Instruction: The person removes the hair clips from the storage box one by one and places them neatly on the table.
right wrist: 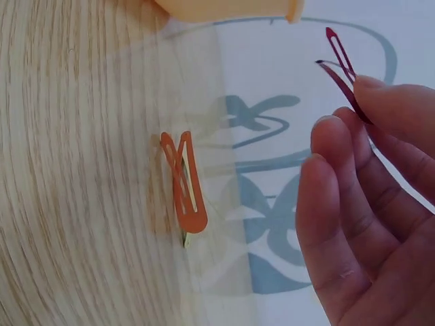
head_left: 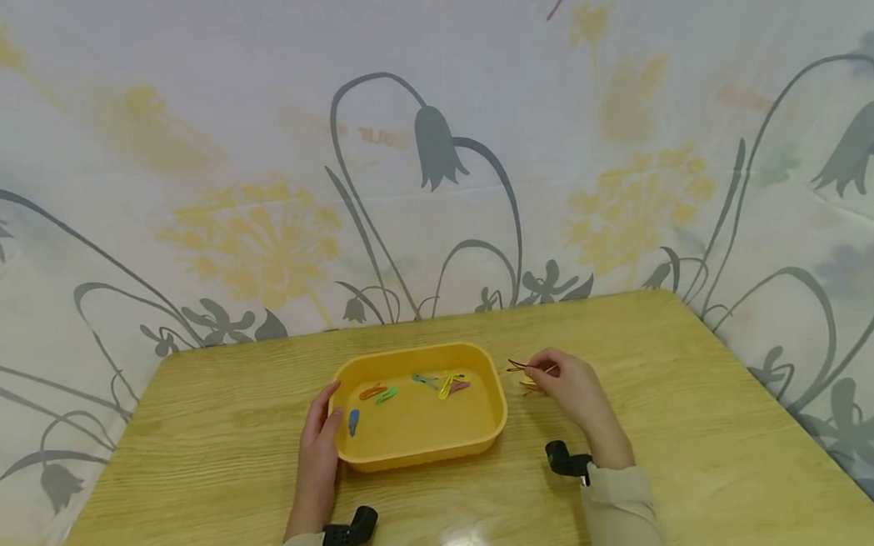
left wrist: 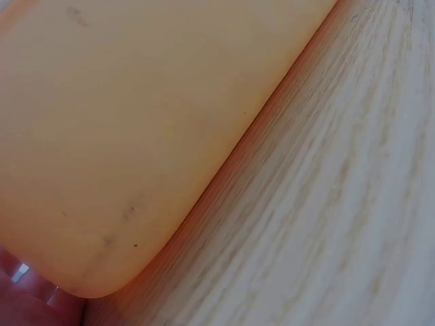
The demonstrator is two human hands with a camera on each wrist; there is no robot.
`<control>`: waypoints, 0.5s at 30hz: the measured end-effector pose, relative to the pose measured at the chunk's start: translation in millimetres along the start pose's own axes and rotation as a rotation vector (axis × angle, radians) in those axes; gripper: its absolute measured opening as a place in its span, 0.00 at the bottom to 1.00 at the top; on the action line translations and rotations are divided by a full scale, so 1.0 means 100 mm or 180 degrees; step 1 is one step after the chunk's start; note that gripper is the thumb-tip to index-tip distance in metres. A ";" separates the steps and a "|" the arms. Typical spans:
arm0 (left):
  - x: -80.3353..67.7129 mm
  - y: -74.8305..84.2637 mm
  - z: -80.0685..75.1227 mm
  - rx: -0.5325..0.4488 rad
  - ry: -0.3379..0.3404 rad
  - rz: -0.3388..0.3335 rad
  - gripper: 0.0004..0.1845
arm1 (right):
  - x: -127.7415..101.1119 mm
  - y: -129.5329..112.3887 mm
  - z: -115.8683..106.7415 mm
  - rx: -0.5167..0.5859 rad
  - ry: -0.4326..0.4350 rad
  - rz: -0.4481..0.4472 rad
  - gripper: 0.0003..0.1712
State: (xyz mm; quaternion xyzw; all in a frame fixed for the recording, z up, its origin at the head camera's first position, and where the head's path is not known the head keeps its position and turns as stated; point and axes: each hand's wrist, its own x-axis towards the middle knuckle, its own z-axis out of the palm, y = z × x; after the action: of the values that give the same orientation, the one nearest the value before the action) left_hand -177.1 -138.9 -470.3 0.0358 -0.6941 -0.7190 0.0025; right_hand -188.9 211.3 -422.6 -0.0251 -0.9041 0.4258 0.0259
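Note:
My left hand (head_left: 318, 447) holds the left end of a yellow plastic tray (head_left: 418, 453), thumb at the rim. In the left wrist view the tray's wall (left wrist: 149, 136) fills much of the picture, with some fingers (left wrist: 30, 302) at the lower left corner. Between thumb and fingertips my right hand (head_left: 575, 386) pinches a dark red snap hair clip (right wrist: 345, 88), its two arms sprung apart. Beneath that hand, on the table, lies an orange snap clip (right wrist: 194, 204) over a yellowish one, partly hidden.
Inside the tray lie a blue clip (head_left: 353, 422), an orange clip (head_left: 372, 391), a green clip (head_left: 387, 396) and, further right, a yellow clip (head_left: 444, 385) among others. The wooden table (head_left: 228, 419) meets a flower-patterned cloth (head_left: 264, 150) at its back edge.

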 end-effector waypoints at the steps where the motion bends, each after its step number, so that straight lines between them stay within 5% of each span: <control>1: 0.00 0.00 0.00 0.0015 0.0011 0.0007 0.20 | 0.00 0.00 0.00 0.0002 0.0023 -0.0010 0.11; 15: 0.00 0.01 0.01 0.0010 0.0014 -0.0074 0.21 | 0.01 0.15 0.00 0.0174 0.0337 0.0111 0.15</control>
State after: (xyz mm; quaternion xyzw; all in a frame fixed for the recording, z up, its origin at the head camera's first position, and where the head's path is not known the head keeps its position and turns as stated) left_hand -176.9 -138.3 -469.2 0.0455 -0.6948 -0.7178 -0.0044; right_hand -189.5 220.8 -434.3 -0.0626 -0.8889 0.4488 0.0669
